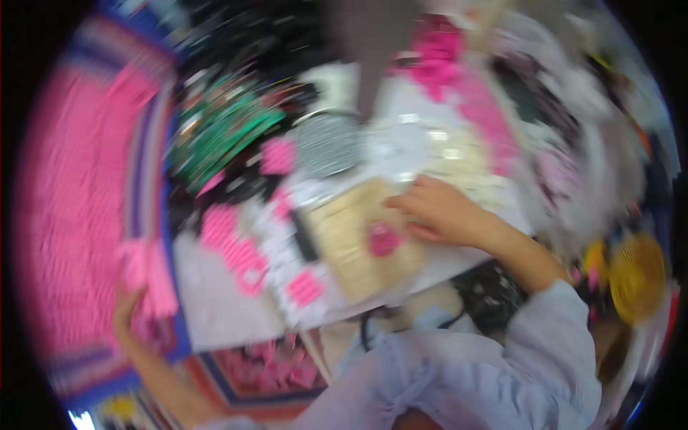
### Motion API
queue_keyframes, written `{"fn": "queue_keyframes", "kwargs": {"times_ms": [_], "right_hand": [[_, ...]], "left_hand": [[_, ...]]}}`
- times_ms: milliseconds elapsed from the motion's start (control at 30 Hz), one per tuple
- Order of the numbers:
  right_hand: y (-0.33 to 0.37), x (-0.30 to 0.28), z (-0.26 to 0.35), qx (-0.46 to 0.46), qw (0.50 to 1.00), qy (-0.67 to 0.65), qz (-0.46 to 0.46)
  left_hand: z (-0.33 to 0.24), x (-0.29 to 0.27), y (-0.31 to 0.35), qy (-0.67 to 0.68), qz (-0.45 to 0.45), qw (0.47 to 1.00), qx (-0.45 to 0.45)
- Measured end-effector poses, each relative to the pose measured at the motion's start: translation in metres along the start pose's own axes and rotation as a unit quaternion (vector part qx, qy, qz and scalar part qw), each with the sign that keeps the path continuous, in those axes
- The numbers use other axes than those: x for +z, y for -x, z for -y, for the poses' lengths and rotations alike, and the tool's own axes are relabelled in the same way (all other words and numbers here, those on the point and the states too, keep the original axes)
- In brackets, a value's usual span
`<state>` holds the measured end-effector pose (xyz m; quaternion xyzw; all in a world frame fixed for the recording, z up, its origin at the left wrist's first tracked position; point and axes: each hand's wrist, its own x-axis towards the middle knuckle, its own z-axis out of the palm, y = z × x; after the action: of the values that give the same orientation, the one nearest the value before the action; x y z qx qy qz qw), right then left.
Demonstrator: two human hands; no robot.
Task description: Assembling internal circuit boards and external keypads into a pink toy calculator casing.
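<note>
The picture is smeared by motion. At the far left, my left hand (pixel 127 307) is at a strip of pink pieces (pixel 149 276) lying across the near right side of a striped box (pixel 143 172). Its fingers are too blurred to show whether they grip the strip. Rows of pink pieces (pixel 72 208) fill that box. My right hand (pixel 446 211) reaches over the right part of a tan board (pixel 344 247). Its index finger and thumb are apart, with nothing visible between them. Just below those fingers, a round magenta piece (pixel 383 239) is on the board.
Small pink blocks (pixel 244 258) lie on the white table (pixel 222 301). Behind the board are a round grey lid-like thing (pixel 327 143), a green bundle (pixel 229 132) and pale pieces (pixel 459 158). Below the table edge, another box holds pink pieces (pixel 276 369). A yellow basket (pixel 638 278) is at right.
</note>
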<state>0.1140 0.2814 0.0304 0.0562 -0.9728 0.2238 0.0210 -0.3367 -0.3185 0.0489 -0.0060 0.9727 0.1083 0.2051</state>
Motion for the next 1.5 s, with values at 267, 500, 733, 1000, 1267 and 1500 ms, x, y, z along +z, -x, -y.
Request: {"fn": "queue_keyframes", "kwargs": {"times_ms": [267, 500, 733, 1000, 1267, 1500], "right_hand": [[0.110, -0.106, -0.119, 0.407, 0.891, 0.117, -0.164], [0.171, -0.127, -0.151, 0.537, 0.820, 0.173, 0.096], [0.173, -0.117, -0.148, 0.524, 0.834, 0.159, -0.068], [0.046, -0.067, 0.022, -0.005, 0.978, 0.105, -0.179], [-0.025, 0.027, 0.099, -0.181, 0.962, -0.003, -0.202], [-0.025, 0.035, 0.104, -0.190, 0.967, 0.016, -0.167]], "left_hand": [[-0.011, 0.041, 0.035, 0.452, -0.140, 0.881, -0.014], [-0.113, 0.114, 0.138, 0.697, 0.077, 0.713, 0.016], [-0.244, 0.199, 0.231, 0.599, 0.204, 0.737, 0.237], [-0.298, 0.249, 0.280, 0.683, 0.338, 0.635, 0.128], [-0.295, 0.240, 0.292, 0.649, 0.292, 0.676, 0.191], [-0.287, 0.232, 0.299, 0.636, 0.238, 0.707, 0.200]]}}
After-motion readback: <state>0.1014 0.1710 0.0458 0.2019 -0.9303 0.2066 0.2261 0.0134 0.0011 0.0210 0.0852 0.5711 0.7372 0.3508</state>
